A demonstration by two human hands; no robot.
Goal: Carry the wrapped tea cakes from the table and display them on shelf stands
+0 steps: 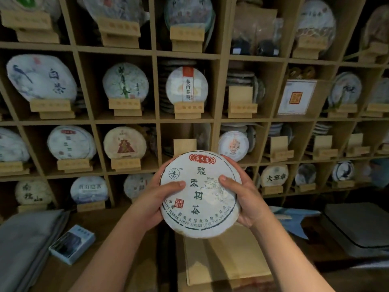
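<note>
White paper-wrapped tea cake (200, 194), printed with green characters and a red seal, gripped upright between both hands. Left hand (156, 200) clasped on its left edge, thumb across the face; right hand (245, 197) clasped on the right edge, thumb likewise on the front. Just behind the cake's top, a bare wooden stand (184, 146) in a shelf (185, 121) compartment, perhaps touching its rim. Below the left forearm, a small blue box (72, 244); under the hands, tan paper (223, 258).
</note>
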